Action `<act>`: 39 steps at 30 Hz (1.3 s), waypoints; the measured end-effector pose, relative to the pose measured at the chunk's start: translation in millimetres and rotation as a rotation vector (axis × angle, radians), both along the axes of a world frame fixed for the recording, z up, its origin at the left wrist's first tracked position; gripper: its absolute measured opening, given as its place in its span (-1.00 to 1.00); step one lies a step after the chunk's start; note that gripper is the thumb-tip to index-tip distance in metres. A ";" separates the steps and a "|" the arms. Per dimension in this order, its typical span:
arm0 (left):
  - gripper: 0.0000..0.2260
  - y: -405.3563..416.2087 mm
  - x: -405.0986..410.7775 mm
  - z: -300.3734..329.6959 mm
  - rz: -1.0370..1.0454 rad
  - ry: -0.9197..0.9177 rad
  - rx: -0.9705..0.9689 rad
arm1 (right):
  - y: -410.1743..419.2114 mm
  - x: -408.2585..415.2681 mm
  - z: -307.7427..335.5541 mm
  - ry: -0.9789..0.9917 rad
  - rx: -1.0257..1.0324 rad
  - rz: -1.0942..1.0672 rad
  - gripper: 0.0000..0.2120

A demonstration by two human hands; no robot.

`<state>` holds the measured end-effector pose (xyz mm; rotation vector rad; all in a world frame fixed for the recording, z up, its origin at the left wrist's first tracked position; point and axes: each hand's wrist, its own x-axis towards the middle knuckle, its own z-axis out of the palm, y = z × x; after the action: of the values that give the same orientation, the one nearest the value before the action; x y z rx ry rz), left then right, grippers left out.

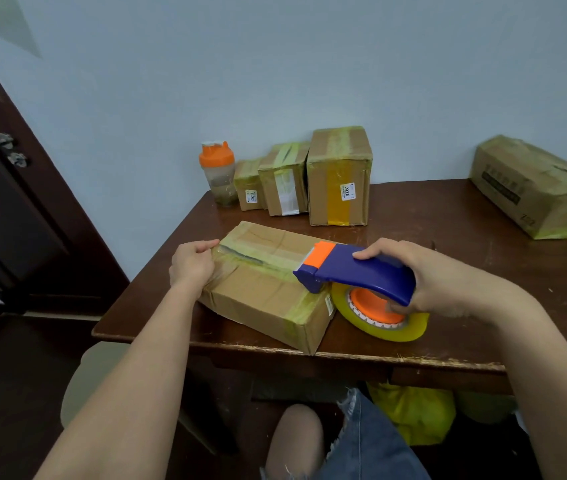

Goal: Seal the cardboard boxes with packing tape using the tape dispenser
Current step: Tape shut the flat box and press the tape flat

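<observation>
Dark wooden table (413, 216) against a pale wall carries a flat cardboard box (268, 292) near its front edge. Left hand (192, 263), arm outstretched, pinches the box's far-left corner. Right hand (424, 275) grips the blue tape dispenser (354, 271), its nose on the box top, tape roll (382, 317) just beside the box.

Both forearms are bare from the elbow down, with no sleeves, watch, rings or gloves showing on the left hand (192, 263) or the right hand (424, 275). The fingers (367, 252) have short, unpainted nails. Below the bench (448, 216) edge, the person wears blue denim shorts (368, 441) with a frayed, ragged hem, leaving one knee (296, 434) bare.
</observation>
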<state>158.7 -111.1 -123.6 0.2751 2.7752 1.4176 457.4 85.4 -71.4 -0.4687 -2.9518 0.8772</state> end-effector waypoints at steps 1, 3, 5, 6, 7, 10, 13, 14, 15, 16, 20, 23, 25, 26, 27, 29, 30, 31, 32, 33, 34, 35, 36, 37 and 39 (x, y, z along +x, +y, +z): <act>-0.72 0.4 0.4 0.2 0.006 0.004 -0.004 | -0.8 0.0 -0.7 -0.021 -0.004 -0.006 -0.19; -0.72 0.6 1.8 1.3 0.013 0.006 -0.007 | -1.9 -0.4 -0.5 -0.070 -0.035 -0.019 -0.13; -0.71 0.2 4.2 2.6 0.010 -0.002 -0.007 | -4.7 0.3 6.7 -0.151 -0.056 -0.029 -0.07; -0.71 0.0 4.9 3.2 0.007 -0.006 -0.006 | -6.4 0.7 12.3 -0.203 -0.036 -0.039 -0.05; -0.71 -0.1 5.0 3.7 0.006 -0.006 -0.006 | -8.2 0.2 18.2 -0.252 0.008 -0.056 -0.05; -0.71 0.1 5.9 5.0 -0.007 -0.007 -0.013 | -16.5 -10.4 28.1 -0.258 0.153 -0.127 -0.16; -0.71 -3.4 5.0 1.6 -0.058 0.039 -0.045 | -27.2 -28.5 17.3 -0.159 0.200 -0.155 -0.28; -0.70 -5.7 4.9 -0.6 -0.089 0.071 -0.069 | -28.9 -32.6 11.7 -0.125 0.207 -0.159 -0.32; -0.69 -8.4 4.1 -2.8 -0.119 0.101 -0.088 | -29.6 -34.7 7.7 -0.094 0.215 -0.170 -0.36; -0.68 -11.1 3.0 -4.8 -0.142 0.121 -0.101 | -29.4 -35.7 5.2 -0.072 0.222 -0.183 -0.37; -0.63 -13.5 -1.6 -9.7 -0.179 0.198 -0.207 | -26.5 -36.5 1.5 -0.081 0.262 -0.173 -0.32; -0.60 -9.9 -0.3 -8.0 -0.188 0.451 -0.359 | -26.7 -37.2 2.0 -0.089 0.260 -0.159 -0.28; -0.59 -9.2 1.5 -5.5 -0.292 0.553 -0.365 | -25.5 -37.4 2.0 -0.087 0.246 -0.162 -0.27; -0.60 -10.4 2.9 -5.0 -0.378 0.547 -0.348 | -25.0 -37.6 1.5 -0.086 0.242 -0.162 -0.26; -0.63 -12.7 2.5 -6.4 -0.466 0.524 -0.347 | -24.6 -37.8 0.5 -0.083 0.241 -0.161 -0.25; -0.62 -18.1 1.1 -9.9 -0.604 0.497 -0.482 | -23.6 -38.5 -1.8 -0.072 0.242 -0.159 -0.25; -0.60 -19.7 -0.4 -10.3 -0.642 0.482 -0.558 | -23.2 -39.0 -2.4 -0.068 0.247 -0.158 -0.25; -0.58 -19.7 -2.5 -9.7 -0.663 0.458 -0.609 | -22.9 -39.6 -2.8 -0.067 0.254 -0.157 -0.25; -0.58 -19.3 -3.2 -8.1 -0.672 0.432 -0.641 | -23.0 -40.3 -2.8 -0.070 0.257 -0.158 -0.25; -0.57 -18.6 -3.7 -6.8 -0.676 0.408 -0.659 | -23.3 -41.1 -2.7 -0.072 0.257 -0.159 -0.25; -0.56 -17.7 -3.0 -4.7 -0.674 0.386 -0.670 | -23.8 -41.3 -2.3 -0.070 0.255 -0.161 -0.25; -0.55 -16.5 -1.5 -1.8 -0.669 0.363 -0.679 | -24.1 -41.5 -2.0 -0.069 0.255 -0.163 -0.25; -0.54 -15.4 0.7 1.1 -0.663 0.345 -0.691 | -24.5 -41.0 -1.8 -0.071 0.250 -0.164 -0.25; -0.53 -14.4 3.6 4.0 -0.658 0.341 -0.707 | -24.4 -40.4 -1.6 -0.074 0.242 -0.165 -0.25; -0.50 -12.8 12.3 6.6 -0.658 0.368 -0.740 | -24.4 -39.5 -1.4 -0.075 0.230 -0.165 -0.25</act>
<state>171.0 -123.9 -117.0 1.3363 2.7858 0.1878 417.8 61.1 -72.8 -0.7318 -2.9747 0.5077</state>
